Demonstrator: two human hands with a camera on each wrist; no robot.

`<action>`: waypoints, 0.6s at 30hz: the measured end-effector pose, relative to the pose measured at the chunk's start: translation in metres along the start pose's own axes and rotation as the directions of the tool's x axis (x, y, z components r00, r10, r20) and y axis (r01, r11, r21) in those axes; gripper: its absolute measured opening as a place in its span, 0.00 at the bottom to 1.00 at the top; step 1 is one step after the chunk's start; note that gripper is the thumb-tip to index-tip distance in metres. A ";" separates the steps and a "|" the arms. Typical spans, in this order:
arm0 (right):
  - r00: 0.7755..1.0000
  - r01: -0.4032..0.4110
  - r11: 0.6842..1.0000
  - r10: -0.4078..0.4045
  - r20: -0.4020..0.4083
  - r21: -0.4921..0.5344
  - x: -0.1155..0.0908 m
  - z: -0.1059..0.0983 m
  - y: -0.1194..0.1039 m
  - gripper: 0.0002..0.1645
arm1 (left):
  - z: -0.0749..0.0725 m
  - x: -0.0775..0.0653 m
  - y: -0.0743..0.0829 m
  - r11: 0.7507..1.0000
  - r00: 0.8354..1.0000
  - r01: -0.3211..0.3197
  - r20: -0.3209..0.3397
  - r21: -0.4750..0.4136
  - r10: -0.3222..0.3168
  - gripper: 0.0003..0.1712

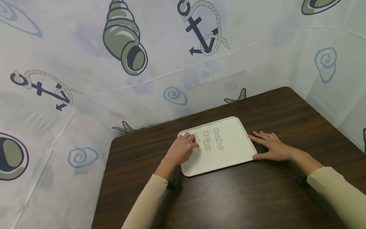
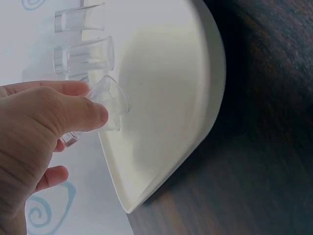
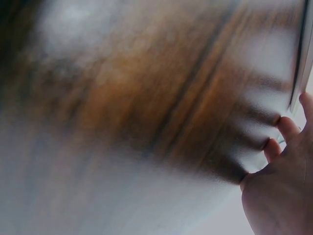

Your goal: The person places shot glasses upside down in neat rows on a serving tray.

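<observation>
Several small clear cups stand in two rows on a cream tray (image 1: 234, 143), among them a front-row cup (image 1: 219, 143) and a back-row cup (image 1: 216, 131). At the tray's left side my left hand (image 1: 182, 149) pinches one clear cup (image 2: 115, 103) between thumb and fingers. The left wrist view has that cup close over the tray, with another clear cup (image 2: 83, 55) just beyond it. My right hand (image 1: 271, 149) lies spread at the tray's right edge, thumb and index fingertip at the rim. In the right wrist view, its fingers (image 3: 288, 128) reach down to the tabletop.
The tray lies on a dark wood-grain table (image 1: 228, 197). Behind the table hangs a pale sheet (image 1: 160, 38) printed with shells and anchors, and it continues along the left and right sides.
</observation>
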State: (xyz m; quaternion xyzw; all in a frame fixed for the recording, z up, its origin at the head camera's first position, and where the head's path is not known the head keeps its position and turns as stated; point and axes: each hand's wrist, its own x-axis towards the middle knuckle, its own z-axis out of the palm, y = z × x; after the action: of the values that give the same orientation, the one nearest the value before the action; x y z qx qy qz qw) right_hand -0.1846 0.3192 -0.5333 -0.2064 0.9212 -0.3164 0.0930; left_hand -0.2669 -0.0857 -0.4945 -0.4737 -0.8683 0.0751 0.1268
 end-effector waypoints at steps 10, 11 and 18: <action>1.000 0.001 1.000 0.000 0.001 -0.005 -0.001 0.000 -0.001 0.52 | -0.001 0.002 0.007 1.000 1.000 -0.012 -0.019 0.025 0.013 0.14; 1.000 -0.001 1.000 0.001 0.001 -0.007 -0.001 0.000 -0.001 0.52 | -0.001 0.002 0.007 1.000 1.000 -0.010 -0.017 0.027 0.011 0.14; 1.000 -0.001 1.000 0.001 0.003 -0.010 0.000 0.000 -0.001 0.52 | 0.002 0.003 0.009 0.999 1.000 -0.007 -0.021 0.031 0.008 0.14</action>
State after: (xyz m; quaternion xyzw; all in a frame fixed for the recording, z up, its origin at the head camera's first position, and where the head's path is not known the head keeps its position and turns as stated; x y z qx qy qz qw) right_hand -0.1839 0.3188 -0.5331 -0.2066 0.9228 -0.3114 0.0934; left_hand -0.2616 -0.0781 -0.4979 -0.4758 -0.8637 0.0841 0.1431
